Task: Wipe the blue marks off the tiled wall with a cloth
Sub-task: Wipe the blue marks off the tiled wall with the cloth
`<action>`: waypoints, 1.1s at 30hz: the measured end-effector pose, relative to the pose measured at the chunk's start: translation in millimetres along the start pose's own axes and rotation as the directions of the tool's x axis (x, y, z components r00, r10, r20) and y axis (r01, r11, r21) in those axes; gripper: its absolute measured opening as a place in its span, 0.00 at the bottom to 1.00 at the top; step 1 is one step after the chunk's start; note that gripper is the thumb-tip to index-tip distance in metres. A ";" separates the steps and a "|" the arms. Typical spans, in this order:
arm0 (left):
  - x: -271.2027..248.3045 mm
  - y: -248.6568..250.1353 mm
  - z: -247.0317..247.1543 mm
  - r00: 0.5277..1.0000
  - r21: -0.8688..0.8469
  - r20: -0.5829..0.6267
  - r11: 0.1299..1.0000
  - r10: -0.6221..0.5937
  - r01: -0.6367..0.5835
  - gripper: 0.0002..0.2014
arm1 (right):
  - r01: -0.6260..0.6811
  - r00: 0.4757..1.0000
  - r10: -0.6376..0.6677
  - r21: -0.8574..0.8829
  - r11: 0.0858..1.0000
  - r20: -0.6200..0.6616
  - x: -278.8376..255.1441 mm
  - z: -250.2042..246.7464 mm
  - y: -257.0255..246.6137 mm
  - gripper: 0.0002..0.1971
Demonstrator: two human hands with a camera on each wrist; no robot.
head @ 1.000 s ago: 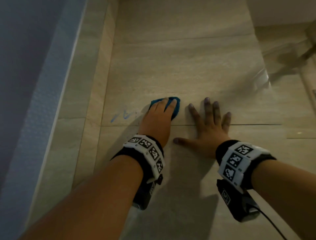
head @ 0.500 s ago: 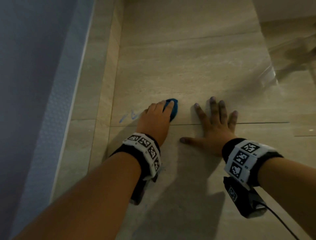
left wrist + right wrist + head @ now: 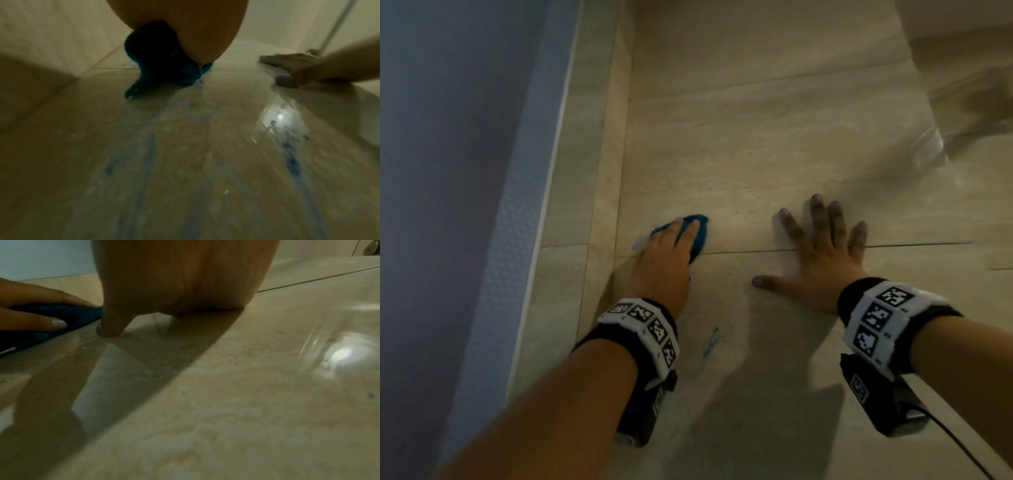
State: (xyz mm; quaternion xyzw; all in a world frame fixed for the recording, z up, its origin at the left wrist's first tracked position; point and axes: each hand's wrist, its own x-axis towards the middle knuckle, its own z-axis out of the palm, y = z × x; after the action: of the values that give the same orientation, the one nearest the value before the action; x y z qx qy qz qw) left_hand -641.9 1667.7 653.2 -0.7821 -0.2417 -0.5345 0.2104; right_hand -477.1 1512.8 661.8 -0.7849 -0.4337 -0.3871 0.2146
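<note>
Pressing a crumpled blue cloth [image 3: 697, 233] against the tiled wall [image 3: 756, 154], the left hand [image 3: 664, 263] lies over the wad with its fingers [image 3: 690, 229] close together and bent down over the cloth's top, the thumb tucked against its side as the right wrist view shows. The cloth is soft, bunched into a rounded lump, and darker in its folds; a thin tail of it trails toward the wrist in the left wrist view. Its long axis runs roughly along the hand, pointing away from the forearm, and it sits just above the horizontal grout line [image 3: 756, 251], close to the wall's inner corner [image 3: 619, 192].

Right of the cloth, well apart from it, the right hand [image 3: 822, 270] lies flat on the same wall, fingers [image 3: 816, 219] straight and spread, thumb [image 3: 770, 283] stretched out toward the cloth's side. The fingertips cross the grout line; the palm rests below it.

The wall is glossy beige stone-look tile with faint veining, throwing back bright glints. Below the cloth, beside the left wrist, a short blue mark [image 3: 710, 346] streaks the tile, with smeared pale-blue streaks [image 3: 151, 162] running lengthwise beneath the left wrist. Both wrists wear black bands [image 3: 650, 329] with white patterned squares.
</note>
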 end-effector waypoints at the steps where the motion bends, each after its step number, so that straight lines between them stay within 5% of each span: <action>1: 1.9 -1.8 -3.4 0.999 0.001 0.003 0.999 -0.037 0.037 0.32 | 0.001 1.000 -0.001 0.002 1.000 -0.002 -0.3 -0.2 0.1 0.59; 4: 3.5 7.1 -7.0 0.998 0.002 0.021 0.998 -0.065 0.065 0.33 | -0.004 1.000 0.004 -0.001 1.000 -0.002 -0.5 0.1 -0.5 0.59; 10: -26.9 26.2 3.4 0.992 0.025 0.107 0.997 0.074 -0.077 0.33 | -0.045 0.999 0.045 -0.026 0.999 -0.001 0.1 -0.9 -2.9 0.59; 16: -38.7 17.1 -2.0 0.979 0.056 0.190 0.995 0.071 -0.083 0.34 | 0.040 0.999 -0.042 -0.083 0.996 -0.026 -0.6 2.1 -34.8 0.55; 28: -7.8 -20.6 -20.4 0.952 -0.052 0.135 0.958 -0.274 0.283 0.33 | 0.009 0.999 -0.006 -0.059 0.998 0.050 6.3 7.9 -43.6 0.60; 33: -1.2 -14.0 -16.1 0.950 -0.061 0.105 0.951 -0.294 0.302 0.34 | 0.012 0.999 -0.009 -0.054 0.998 0.051 5.3 7.3 -43.1 0.60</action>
State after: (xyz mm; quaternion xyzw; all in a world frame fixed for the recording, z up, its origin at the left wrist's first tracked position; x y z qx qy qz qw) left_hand -662.5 1669.2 658.6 -0.7685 -0.3460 -0.5314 0.0855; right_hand -508.8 1543.4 661.6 -0.7977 -0.4326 -0.3798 0.1798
